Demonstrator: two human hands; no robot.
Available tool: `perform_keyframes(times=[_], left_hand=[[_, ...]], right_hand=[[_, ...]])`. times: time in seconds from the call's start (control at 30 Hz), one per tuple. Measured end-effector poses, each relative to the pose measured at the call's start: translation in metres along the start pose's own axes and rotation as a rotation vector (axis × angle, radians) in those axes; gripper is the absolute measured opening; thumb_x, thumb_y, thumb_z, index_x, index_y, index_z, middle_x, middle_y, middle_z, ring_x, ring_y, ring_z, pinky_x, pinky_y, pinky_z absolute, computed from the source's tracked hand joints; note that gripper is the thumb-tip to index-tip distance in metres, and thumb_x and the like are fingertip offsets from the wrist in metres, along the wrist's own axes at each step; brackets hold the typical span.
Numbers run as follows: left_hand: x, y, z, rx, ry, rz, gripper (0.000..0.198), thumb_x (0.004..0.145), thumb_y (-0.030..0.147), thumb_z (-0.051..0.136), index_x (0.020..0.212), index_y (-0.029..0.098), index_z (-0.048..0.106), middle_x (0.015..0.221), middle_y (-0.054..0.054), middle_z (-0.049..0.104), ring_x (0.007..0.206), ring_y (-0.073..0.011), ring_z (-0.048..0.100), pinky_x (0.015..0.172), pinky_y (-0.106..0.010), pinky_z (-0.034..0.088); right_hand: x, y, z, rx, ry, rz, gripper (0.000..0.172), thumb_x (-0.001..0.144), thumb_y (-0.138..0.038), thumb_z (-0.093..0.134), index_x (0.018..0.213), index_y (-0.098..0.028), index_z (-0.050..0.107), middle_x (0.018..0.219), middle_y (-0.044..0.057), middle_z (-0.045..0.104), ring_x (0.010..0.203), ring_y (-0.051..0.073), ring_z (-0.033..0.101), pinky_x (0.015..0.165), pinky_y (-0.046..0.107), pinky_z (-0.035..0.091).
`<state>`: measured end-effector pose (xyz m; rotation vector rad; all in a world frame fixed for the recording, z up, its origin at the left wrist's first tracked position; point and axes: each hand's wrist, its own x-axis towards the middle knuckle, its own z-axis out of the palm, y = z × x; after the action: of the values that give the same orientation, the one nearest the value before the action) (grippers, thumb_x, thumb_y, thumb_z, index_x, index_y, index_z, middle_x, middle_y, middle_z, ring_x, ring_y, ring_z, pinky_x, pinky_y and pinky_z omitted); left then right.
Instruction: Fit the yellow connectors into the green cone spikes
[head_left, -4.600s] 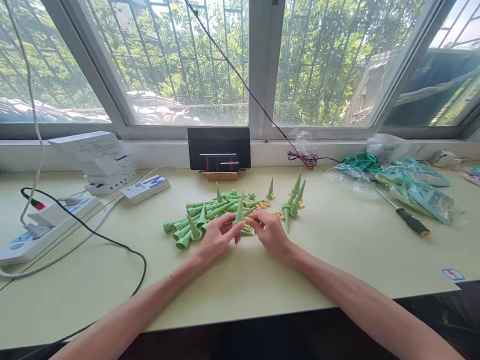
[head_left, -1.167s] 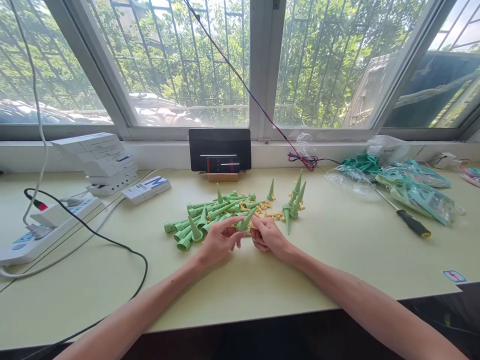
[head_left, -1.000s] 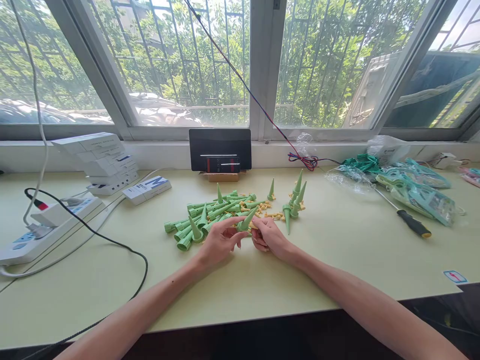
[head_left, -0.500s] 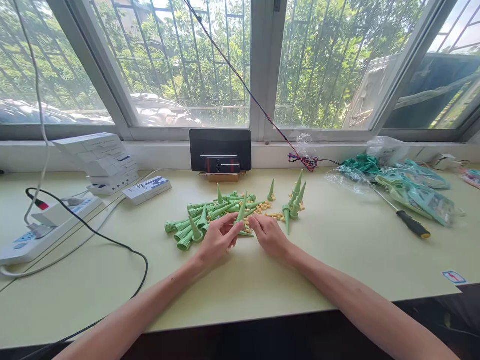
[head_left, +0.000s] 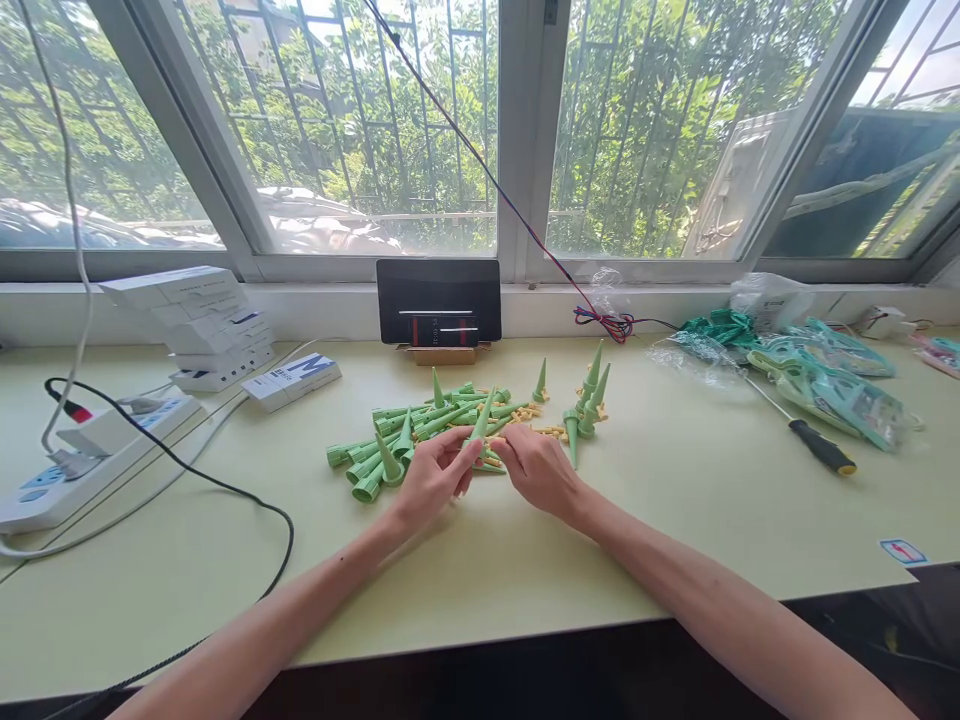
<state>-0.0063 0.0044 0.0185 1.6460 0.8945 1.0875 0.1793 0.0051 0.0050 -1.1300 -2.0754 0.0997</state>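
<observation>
My left hand [head_left: 433, 478] is closed around a green plastic watering spike [head_left: 484, 412], its point tilted upward. Close beside it, my right hand [head_left: 541, 470] has its fingers pinched together near the spike's lower end; whatever they hold is hidden. Behind and left of both hands lies a pile of green spike parts [head_left: 366, 470], some cones standing point up. Small yellow valve pieces [head_left: 553, 431] are scattered behind my right hand. Farther right, several green spikes [head_left: 592, 402] with yellow pieces are grouped, one with its point toward me.
A black tablet [head_left: 439, 285] leans by the window with a phone [head_left: 442, 331] before it. White boxes [head_left: 217, 325] and a power strip [head_left: 97, 460] with cables occupy the left. A screwdriver [head_left: 821, 446] and plastic-wrapped green parts [head_left: 832, 385] lie right.
My right hand's fingers have shifted slightly beside the spike's lower end. My left hand keeps its hold on the spike. The whole view has moved a little.
</observation>
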Motion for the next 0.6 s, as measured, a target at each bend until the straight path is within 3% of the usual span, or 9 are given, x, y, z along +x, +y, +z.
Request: perform_keyframes(times=[0.23, 0.6], left_hand=[[0.0009, 0.0001, 0.0002, -0.011, -0.003, -0.004, 0.034, 0.089, 0.042, 0.064, 0.107, 0.014, 0.067, 0.065, 0.002, 0.056, 0.045, -0.0066, 0.045, 0.043, -0.020, 0.040], [-0.0003, 0.0012, -0.0007, 0.061, -0.044, 0.003, 0.037, 0.088, 0.042, 0.065, 0.113, 0.014, 0.065, 0.058, 0.004, 0.053, 0.045, -0.0078, 0.046, 0.045, -0.021, 0.041]], right_hand=[[-0.0013, -0.0001, 0.0011, 0.025, -0.034, -0.034, 0.036, 0.105, -0.034, 0.028, 0.077, -0.020, 0.047, 0.073, 0.003, 0.054, 0.062, 0.015, 0.045, 0.058, 0.026, 0.030], [-0.0056, 0.0068, 0.0077, 0.070, -0.016, -0.037, 0.035, 0.104, -0.032, 0.031, 0.073, -0.021, 0.045, 0.067, 0.002, 0.052, 0.058, 0.015, 0.040, 0.057, 0.027, 0.029]])
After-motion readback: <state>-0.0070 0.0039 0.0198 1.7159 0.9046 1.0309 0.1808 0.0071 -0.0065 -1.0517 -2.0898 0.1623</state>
